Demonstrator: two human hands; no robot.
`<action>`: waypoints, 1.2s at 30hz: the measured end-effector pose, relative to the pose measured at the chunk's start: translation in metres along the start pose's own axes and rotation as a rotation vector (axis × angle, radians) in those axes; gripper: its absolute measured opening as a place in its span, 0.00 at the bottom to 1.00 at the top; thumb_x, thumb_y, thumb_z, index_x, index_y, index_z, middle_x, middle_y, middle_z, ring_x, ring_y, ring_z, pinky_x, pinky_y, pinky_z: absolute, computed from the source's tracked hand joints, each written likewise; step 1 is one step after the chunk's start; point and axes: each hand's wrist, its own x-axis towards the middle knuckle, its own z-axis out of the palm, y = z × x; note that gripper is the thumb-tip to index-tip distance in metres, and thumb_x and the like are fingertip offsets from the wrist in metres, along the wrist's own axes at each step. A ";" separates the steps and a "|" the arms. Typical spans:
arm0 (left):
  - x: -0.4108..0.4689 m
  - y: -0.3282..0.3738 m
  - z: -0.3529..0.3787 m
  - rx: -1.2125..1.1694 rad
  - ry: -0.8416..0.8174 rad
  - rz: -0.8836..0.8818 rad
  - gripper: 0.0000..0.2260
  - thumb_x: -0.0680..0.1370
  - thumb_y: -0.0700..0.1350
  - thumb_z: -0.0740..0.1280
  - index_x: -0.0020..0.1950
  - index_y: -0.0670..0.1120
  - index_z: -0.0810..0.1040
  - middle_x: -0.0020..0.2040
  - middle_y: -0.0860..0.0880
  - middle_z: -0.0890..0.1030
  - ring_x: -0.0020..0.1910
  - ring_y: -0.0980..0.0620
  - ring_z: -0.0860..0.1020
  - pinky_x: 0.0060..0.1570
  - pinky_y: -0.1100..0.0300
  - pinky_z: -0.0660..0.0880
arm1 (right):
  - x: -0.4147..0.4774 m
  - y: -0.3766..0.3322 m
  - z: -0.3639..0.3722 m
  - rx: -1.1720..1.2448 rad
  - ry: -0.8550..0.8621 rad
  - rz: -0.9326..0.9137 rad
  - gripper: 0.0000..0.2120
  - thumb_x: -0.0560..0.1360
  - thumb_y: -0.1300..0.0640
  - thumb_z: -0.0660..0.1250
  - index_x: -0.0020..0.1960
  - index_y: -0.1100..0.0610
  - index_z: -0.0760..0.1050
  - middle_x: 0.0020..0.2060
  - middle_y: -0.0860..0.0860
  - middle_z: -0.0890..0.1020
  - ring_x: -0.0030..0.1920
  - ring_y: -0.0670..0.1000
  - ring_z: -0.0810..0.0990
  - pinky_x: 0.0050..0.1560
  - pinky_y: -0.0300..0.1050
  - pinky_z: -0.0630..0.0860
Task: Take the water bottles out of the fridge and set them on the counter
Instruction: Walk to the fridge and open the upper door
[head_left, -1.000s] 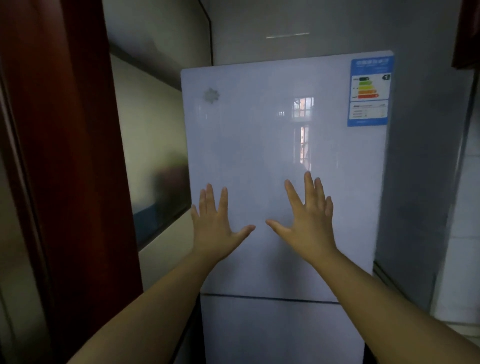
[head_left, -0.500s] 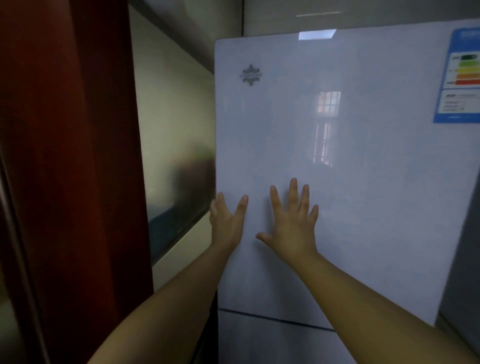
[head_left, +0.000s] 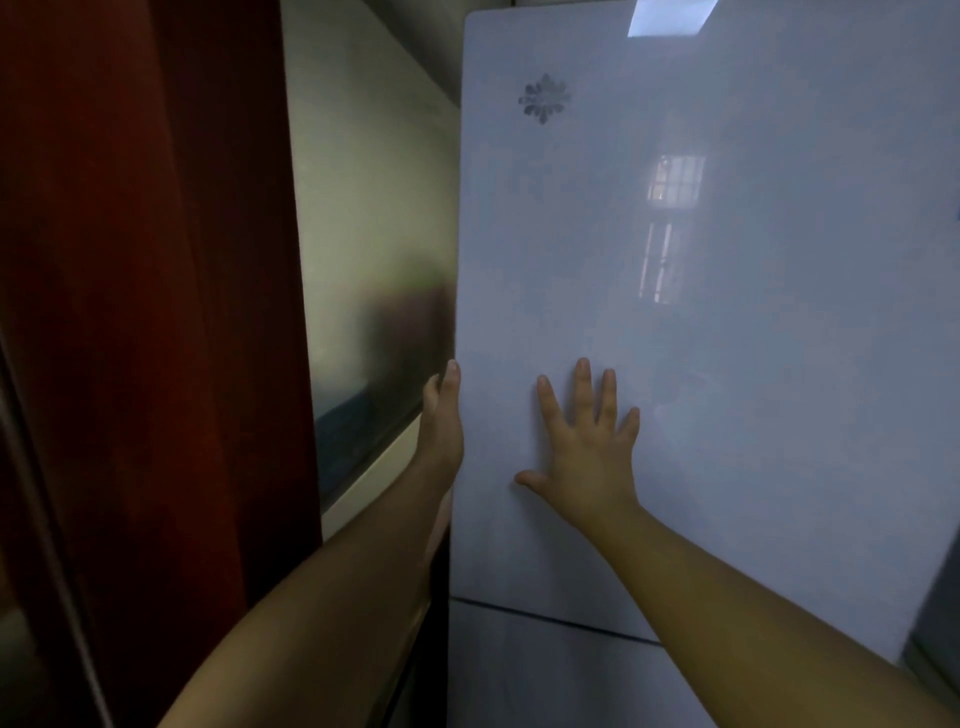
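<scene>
A dark red door frame (head_left: 156, 312) stands beside a frosted glass panel (head_left: 363, 234) (blurry reflections).

I see fridge door (head_left: 727, 312) filling frame right; left hand (head_left: 441, 415) at its left edge, right hand (head_left: 587, 452) flat on it, lower centre.

Two bare forearms in view, no sleeves to the frame edge. Left hand (head_left: 441, 415): no ring, watch or band seen; short nails. Right hand (head_left: 589, 452): no glove or jewellery; nails short, unpainted.
</scene>
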 end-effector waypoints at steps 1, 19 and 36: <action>-0.003 0.001 0.001 -0.002 0.004 0.002 0.39 0.72 0.73 0.56 0.72 0.48 0.69 0.61 0.47 0.80 0.55 0.51 0.80 0.56 0.47 0.78 | -0.002 0.000 0.000 0.000 -0.007 0.003 0.58 0.70 0.29 0.67 0.77 0.45 0.25 0.71 0.54 0.20 0.76 0.64 0.26 0.74 0.71 0.39; -0.154 0.022 -0.021 0.155 -0.029 0.217 0.20 0.85 0.52 0.55 0.75 0.48 0.65 0.65 0.53 0.75 0.50 0.68 0.78 0.39 0.79 0.72 | -0.114 0.012 -0.046 0.089 -0.035 -0.014 0.58 0.70 0.28 0.65 0.76 0.45 0.24 0.70 0.54 0.18 0.77 0.64 0.26 0.74 0.70 0.39; -0.322 0.067 -0.032 0.114 -0.021 0.209 0.23 0.84 0.56 0.52 0.69 0.42 0.71 0.48 0.42 0.79 0.39 0.52 0.78 0.33 0.68 0.74 | -0.271 -0.021 -0.098 0.247 0.344 -0.046 0.52 0.72 0.28 0.60 0.80 0.50 0.33 0.81 0.58 0.42 0.80 0.66 0.46 0.73 0.70 0.52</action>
